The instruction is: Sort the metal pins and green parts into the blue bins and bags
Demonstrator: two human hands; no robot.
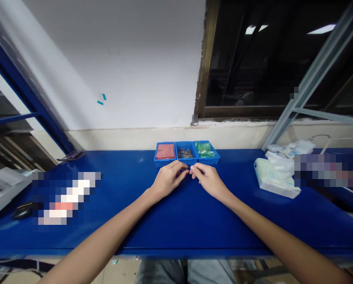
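Just in front of the small blue bins, my left hand (168,178) is closed, its thumb and fingertips pinched together. A tiny brownish-gold piece shows at those fingertips, too small to name. My right hand (209,180) faces it with thumb and forefinger pressed together, the tips nearly meeting the left ones. Whatever the right fingertips hold, if anything, is hidden. Behind the hands stand three blue bins in a row: the left bin (164,160) holds flat pink-red material (165,151), the middle one small metal parts (185,153), the right one green plastic material (204,149).
The hands are over a blue tabletop (135,228). A soft tissue pack (275,179) lies at the right, with white items behind it. A black computer mouse (21,211) and papers (4,187) are at the left. Metal posts rise on both sides, and a wall closes the back.
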